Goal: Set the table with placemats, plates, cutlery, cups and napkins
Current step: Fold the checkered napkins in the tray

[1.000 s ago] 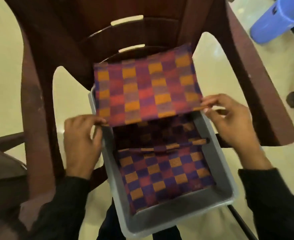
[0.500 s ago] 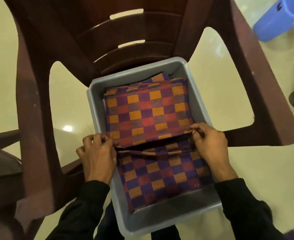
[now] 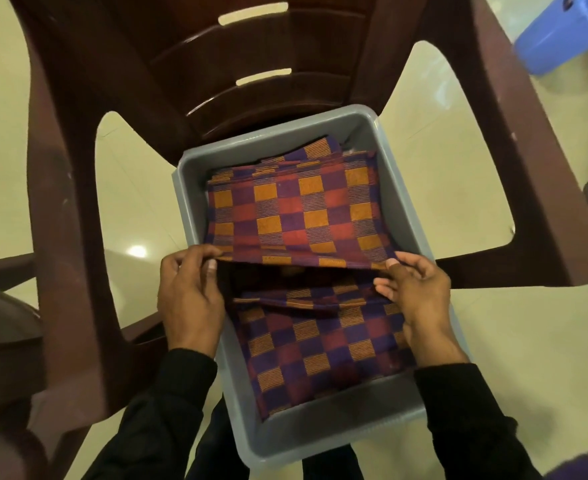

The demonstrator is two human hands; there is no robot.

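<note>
Cream floor shows around the grey tub (image 3: 195, 188); my left hand (image 3: 190, 299) and right hand (image 3: 415, 292) pinch the top placemat (image 3: 296, 216), lowered back over the tub from its earlier raised height, not lifted out yet.

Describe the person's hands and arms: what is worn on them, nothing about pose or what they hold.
Both hands are bare: left hand, right hand, with no gloves, rings or watch in view. Each arm wears a long black sleeve ending at the wrist: left sleeve, right sleeve. The fabric is plain, with no markings visible.

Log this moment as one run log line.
step: taking placemat | left hand: pinches top placemat near edge | right hand: pinches same edge | where: grey bin on brown chair
</note>
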